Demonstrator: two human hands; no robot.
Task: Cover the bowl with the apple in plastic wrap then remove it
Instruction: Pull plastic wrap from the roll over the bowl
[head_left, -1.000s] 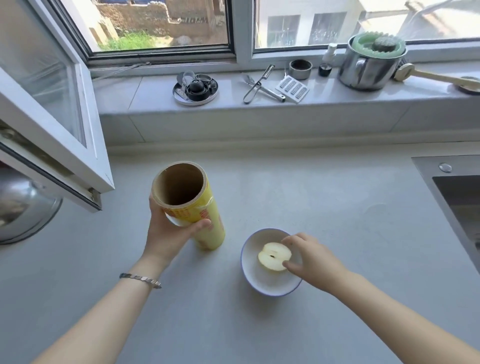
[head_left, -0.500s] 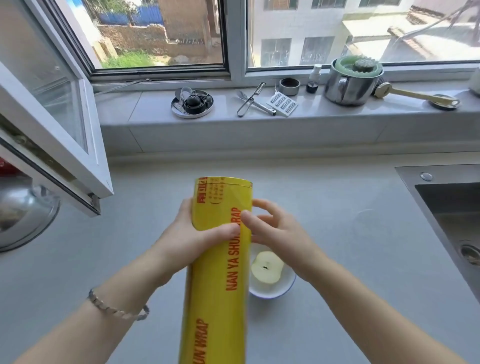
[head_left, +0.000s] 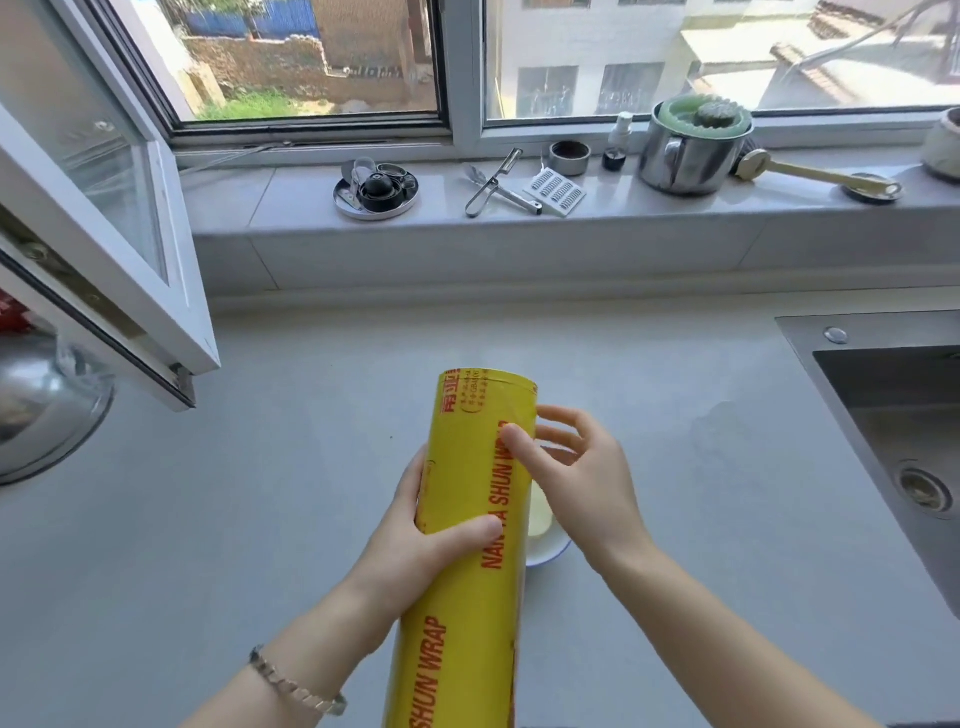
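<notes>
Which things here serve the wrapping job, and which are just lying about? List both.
For the job: plastic wrap roll, held in the left hand; right hand touching the roll; bowl mostly hidden behind it.

Lying about: steel pot, peeler, small grater, brush, sink.

bowl (head_left: 551, 550): mostly hidden behind the plastic wrap roll (head_left: 470, 519)
apple (head_left: 540, 512): sliver showing
roll's near end: cut off at 6 o'clock

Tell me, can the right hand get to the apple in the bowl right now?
Probably not straight away. The right hand is busy at the side of the yellow wrap roll, which the left hand holds above the bowl, hiding most of the apple.
</notes>
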